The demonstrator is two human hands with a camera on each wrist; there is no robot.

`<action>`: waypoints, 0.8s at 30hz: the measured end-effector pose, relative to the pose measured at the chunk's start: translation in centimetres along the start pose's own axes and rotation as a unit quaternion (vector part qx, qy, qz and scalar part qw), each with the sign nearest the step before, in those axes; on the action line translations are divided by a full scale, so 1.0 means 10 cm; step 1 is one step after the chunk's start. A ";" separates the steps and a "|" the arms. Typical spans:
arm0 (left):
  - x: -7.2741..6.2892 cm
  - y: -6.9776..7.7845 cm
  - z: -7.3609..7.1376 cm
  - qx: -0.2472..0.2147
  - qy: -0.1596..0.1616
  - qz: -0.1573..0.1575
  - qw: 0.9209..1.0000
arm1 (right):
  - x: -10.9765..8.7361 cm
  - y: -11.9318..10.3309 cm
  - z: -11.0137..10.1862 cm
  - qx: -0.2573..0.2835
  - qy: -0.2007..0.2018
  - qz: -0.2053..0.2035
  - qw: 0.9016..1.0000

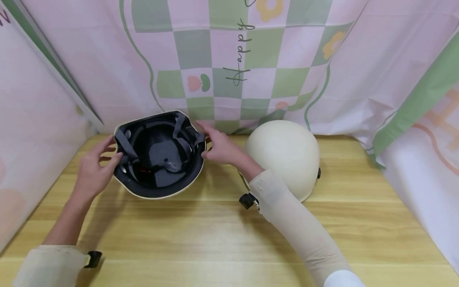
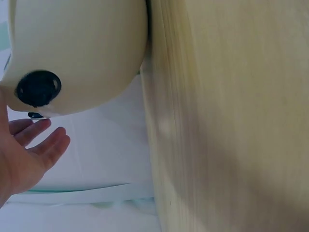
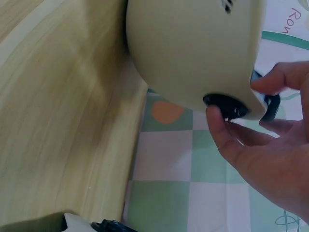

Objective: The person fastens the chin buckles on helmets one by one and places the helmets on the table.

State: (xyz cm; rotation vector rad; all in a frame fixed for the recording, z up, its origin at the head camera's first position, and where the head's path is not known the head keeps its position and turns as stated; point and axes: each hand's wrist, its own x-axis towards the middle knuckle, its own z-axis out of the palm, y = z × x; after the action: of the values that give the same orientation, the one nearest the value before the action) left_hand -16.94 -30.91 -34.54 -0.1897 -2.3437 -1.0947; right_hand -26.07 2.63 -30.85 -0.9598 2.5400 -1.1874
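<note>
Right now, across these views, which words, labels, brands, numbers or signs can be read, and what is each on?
"Happy": on the back curtain, running sideways; a stroke beyond it is cut off.
"N": on the left curtain, cut off at the head view's edge.
"Ron", probably: blurred, on the cloth in the right wrist view.
Looped lettering, that view's lower right: unreadable.
No readable text on the upturned helmet or the domed helmet.

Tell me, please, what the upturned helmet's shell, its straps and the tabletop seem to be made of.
Helmet shell: probably hard plastic, cream and semi-matt, judging by its smooth curve.
Straps: likely woven webbing, dull grey, as they bend in flat bands.
Tabletop: wood or wood-look laminate, with pale grain and a soft sheen; which one, I cannot tell.
</note>
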 end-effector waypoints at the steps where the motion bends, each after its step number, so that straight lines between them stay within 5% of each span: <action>1: 0.00 0.00 0.00 -0.002 -0.001 0.002 1.000 | 0.00 0.00 0.00 -0.001 -0.005 -0.005 1.000; 11: 0.02 -0.01 -0.03 -0.002 -0.035 0.014 0.999 | -0.01 0.03 -0.09 0.002 -0.079 -0.029 0.996; 24: 0.05 -0.05 -0.04 -0.033 -0.085 -0.003 0.996 | -0.09 0.06 -0.28 0.089 -0.155 0.015 0.984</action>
State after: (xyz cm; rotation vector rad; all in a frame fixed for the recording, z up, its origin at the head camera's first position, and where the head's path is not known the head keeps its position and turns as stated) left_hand -17.38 -31.57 -34.41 -0.3109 -2.4595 -1.2024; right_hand -26.81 5.18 -29.49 -0.9737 2.1609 -1.1343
